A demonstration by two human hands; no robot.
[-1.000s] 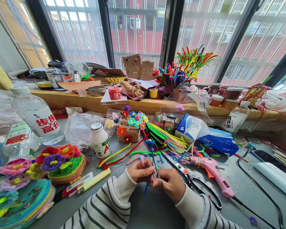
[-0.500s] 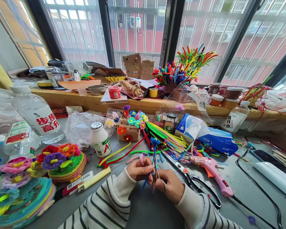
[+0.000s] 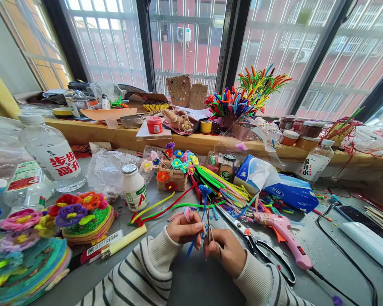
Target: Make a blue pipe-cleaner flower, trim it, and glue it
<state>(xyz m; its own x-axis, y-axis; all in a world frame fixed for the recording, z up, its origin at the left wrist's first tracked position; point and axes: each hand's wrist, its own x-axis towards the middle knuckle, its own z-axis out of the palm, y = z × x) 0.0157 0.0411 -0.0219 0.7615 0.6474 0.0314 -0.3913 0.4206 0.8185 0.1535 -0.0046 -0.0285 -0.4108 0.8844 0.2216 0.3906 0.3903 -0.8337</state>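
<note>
My left hand (image 3: 185, 229) pinches a blue pipe cleaner (image 3: 191, 246), whose top bends into a small blue flower shape (image 3: 205, 191) above the fingers. Close beside it, my right hand (image 3: 226, 250) is closed on small scissors (image 3: 209, 223), blades pointing up by the blue stem. Whether the blades touch the stem I cannot tell. Just beyond the left fingers lies a small pink piece (image 3: 187, 213). Long green, yellow and red pipe cleaners (image 3: 223, 182) spread behind the hands. A woven basket (image 3: 172, 183) with several fuzzy flowers stands at their left end.
Large black-handled scissors (image 3: 258, 250) and a pink glue gun (image 3: 285, 238) with its cord lie to the right. At left are flower-topped discs (image 3: 92, 221), a yellow lighter (image 3: 124, 242), a white bottle (image 3: 134, 189) and a big water bottle (image 3: 52, 153). A tissue pack (image 3: 287, 191) sits behind.
The camera view has shifted slightly. The blue pipe cleaner and my left hand have moved a little left, with a slightly wider gap to the small scissors. Both hands keep their hold.
</note>
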